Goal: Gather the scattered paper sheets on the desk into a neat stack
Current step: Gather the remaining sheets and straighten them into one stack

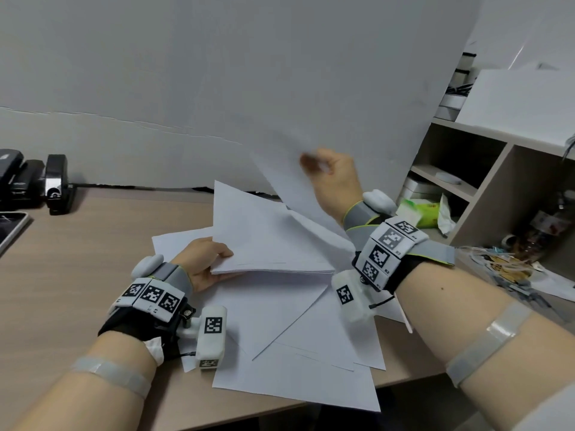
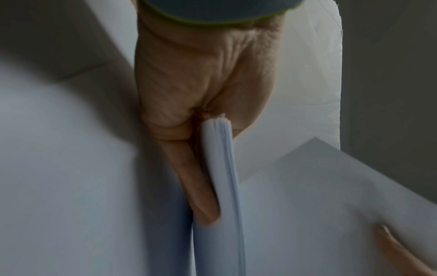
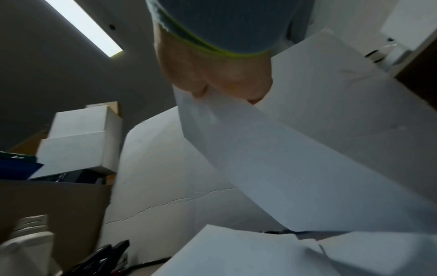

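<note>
My left hand (image 1: 208, 259) grips the near-left corner of a stack of white sheets (image 1: 264, 234), fingers on top, thumb under; the left wrist view shows the stack (image 2: 222, 160) edge-on in that hand (image 2: 201, 130). My right hand (image 1: 329, 175) is raised behind the stack and pinches a single white sheet (image 1: 295, 188) that hangs down toward it. From the right wrist, the sheet (image 3: 272, 158) curves down from that hand (image 3: 224, 89). Several loose sheets (image 1: 295, 353) lie overlapping on the desk (image 1: 77, 275) under the stack.
Black staplers (image 1: 56, 185) stand at the back left beside a phone (image 1: 9, 228) at the left edge. A white board (image 1: 217, 88) leans behind the desk. A shelf unit (image 1: 485, 181), a green tissue pack (image 1: 423, 213) and clutter (image 1: 510, 269) fill the right side.
</note>
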